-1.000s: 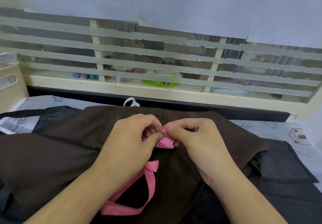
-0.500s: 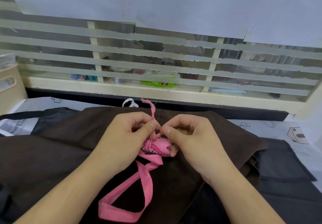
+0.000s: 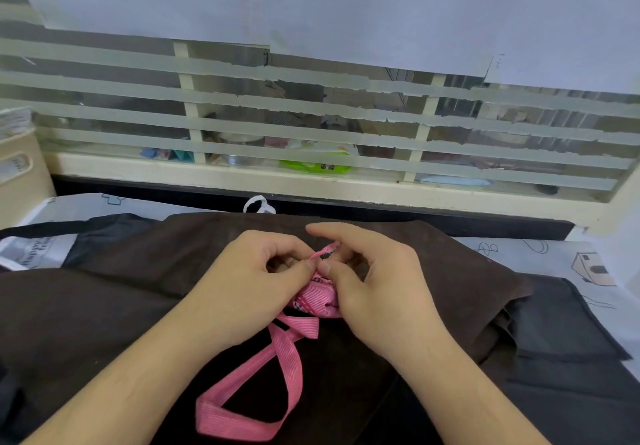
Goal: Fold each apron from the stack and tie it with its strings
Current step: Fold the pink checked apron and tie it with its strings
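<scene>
**A:** Item one, the pink apron bundle [image 3: 318, 297]. We list it as folded small, resting on top of the brown apron [image 3: 138, 292] at the middle of the pile, with both hands on it.

**B:** Grips, please.

**A:** Left hand [image 3: 252, 278]: thumb and forefinger pinched on the thin pink string end [image 3: 325, 249] just above the bundle. Right hand [image 3: 374, 282]: thumb pressed onto the bundle's top, fingers curled over it, forefinger raised; we judge it to be holding the bundle and string.

**B:** Progress?

**A:** We judge the folding of this piece done and the tying under way, not finished. A wide pink strap [image 3: 263, 385] lies in a loose loop toward us, unwrapped. Left to do, as we read it: draw the knot tight, deal with that strap, then take up the rest.

**B:** And the rest?

**A:** The brown apron, spread flat and unfolded, and darker aprons [image 3: 561, 334] beneath it at right and left. A white loop [image 3: 258, 204] shows at the far edge; what it belongs to we cannot say.

**B:** Gaps in the record?

**A:** Whether any knot exists yet is hidden under the fingers. The bundle's far side is covered. We cannot count the stack: its layers overlap and run off the lower edge.
</scene>
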